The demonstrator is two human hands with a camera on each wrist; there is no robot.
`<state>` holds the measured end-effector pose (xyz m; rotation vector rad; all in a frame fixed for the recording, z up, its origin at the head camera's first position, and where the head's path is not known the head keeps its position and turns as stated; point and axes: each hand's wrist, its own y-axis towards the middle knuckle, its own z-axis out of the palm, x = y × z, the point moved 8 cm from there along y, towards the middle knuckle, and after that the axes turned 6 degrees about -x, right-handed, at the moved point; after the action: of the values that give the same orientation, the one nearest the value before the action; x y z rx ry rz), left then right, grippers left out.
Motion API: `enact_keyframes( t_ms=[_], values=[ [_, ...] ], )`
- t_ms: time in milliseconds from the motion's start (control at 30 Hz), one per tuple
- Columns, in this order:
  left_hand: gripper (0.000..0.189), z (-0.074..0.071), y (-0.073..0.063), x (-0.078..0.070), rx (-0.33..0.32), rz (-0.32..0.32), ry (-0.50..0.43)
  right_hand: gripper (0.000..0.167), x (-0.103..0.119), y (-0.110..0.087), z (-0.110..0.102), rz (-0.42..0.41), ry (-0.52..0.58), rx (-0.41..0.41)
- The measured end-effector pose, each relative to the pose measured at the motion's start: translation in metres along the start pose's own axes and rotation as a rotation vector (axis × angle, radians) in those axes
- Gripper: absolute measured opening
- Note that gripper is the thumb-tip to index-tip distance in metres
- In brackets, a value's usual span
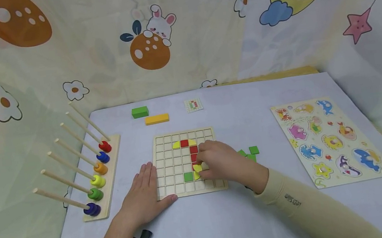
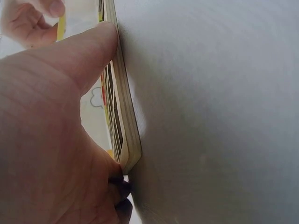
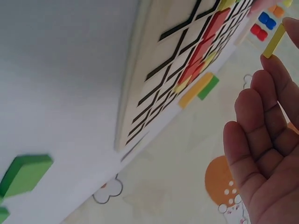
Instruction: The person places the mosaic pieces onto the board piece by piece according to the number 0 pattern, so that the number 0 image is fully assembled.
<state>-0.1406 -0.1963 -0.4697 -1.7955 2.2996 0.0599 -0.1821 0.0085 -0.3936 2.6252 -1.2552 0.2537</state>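
Observation:
A wooden grid board (image 1: 171,190) lies on the table, with red squares (image 1: 193,149), yellow curved pieces (image 1: 176,145) and a green square (image 1: 188,176) set in its cells. Against its left side rests my left hand (image 1: 140,198), fingers straight, the thumb touching the front edge. Over the board's right half, my right hand (image 1: 223,161) pinches a yellow piece (image 3: 274,41) between thumb and forefinger. In the right wrist view that piece is held edge-on, apart from the board, and the other fingers are loosely bent.
Loose green squares (image 1: 254,150) lie right of the board, partly behind my right hand. A peg stand with coloured beads (image 1: 100,168) is at left. Behind the board are a green block (image 1: 140,112), an orange block (image 1: 157,119) and a pattern card (image 1: 194,105). An animal puzzle (image 1: 332,142) lies at right.

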Motion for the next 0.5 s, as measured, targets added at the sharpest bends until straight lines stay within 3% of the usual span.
enact_keyframes(
  t_ms=[500],
  values=[
    [0.125, 0.003, 0.001, 0.002, 0.034, -0.022, 0.001, 0.018, 0.037, 0.033, 0.034, -0.038, -0.034, 0.122]
  ],
)
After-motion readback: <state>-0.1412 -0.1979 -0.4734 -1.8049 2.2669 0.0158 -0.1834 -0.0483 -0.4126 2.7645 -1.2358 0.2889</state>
